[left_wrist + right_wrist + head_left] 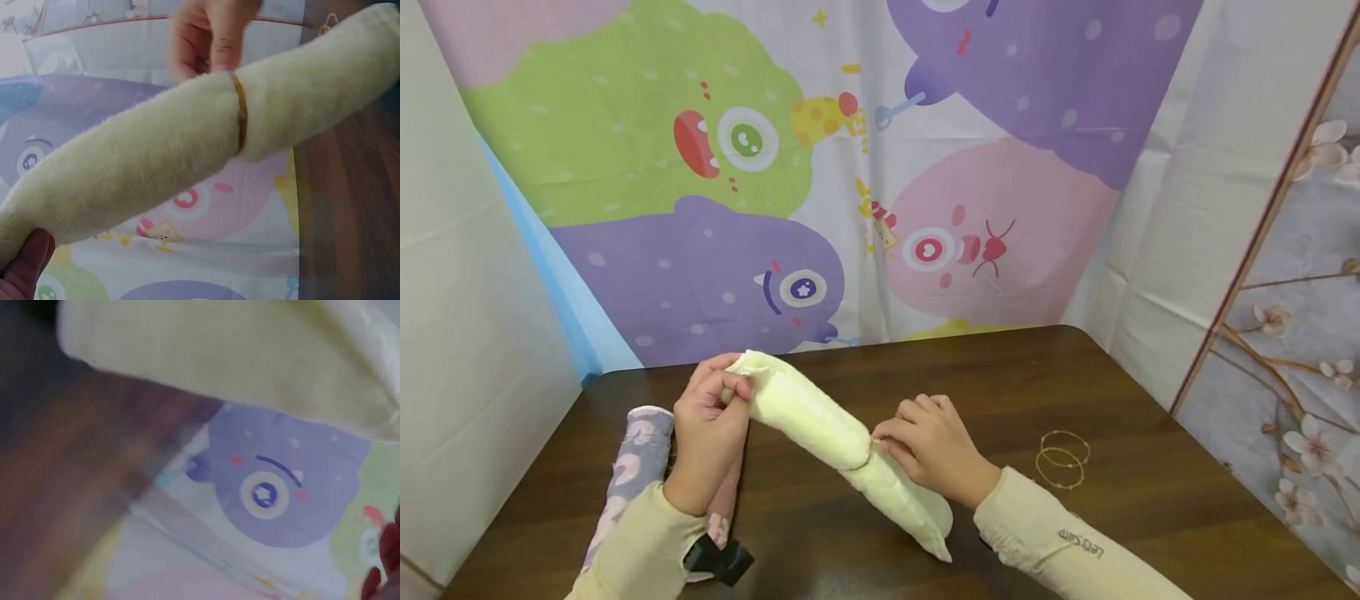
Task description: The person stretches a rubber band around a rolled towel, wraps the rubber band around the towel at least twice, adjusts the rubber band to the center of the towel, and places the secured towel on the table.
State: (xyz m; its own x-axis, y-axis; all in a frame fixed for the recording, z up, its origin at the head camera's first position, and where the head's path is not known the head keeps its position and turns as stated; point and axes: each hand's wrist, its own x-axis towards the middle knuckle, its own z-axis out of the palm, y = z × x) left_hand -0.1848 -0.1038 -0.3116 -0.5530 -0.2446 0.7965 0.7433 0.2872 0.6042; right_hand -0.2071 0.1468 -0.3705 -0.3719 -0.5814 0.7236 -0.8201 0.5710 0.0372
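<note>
A pale yellow towel [812, 417], rolled into a long soft tube, is held up at a slant above the table. The left hand [711, 425] pinches its upper end between thumb and fingers. Around the middle of the roll runs a thin gold bangle [241, 115], drawing the fabric in slightly. At that band the right hand [936, 446] has its fingers curled, thumb and fingertips pinching the bangle at the roll's edge. Beyond the band, the lower half of the towel slopes toward the tabletop. In the right wrist view the towel [219, 356] fills the top.
Two more thin gold bangles [1062, 471] lie overlapping at the right on the dark wooden table [1000, 375]. At the left rests a grey rolled towel [643, 450] with pink shapes, beside a pinkish roll [727, 492] partly hidden by the left arm. A cartoon curtain [865, 167] hangs behind.
</note>
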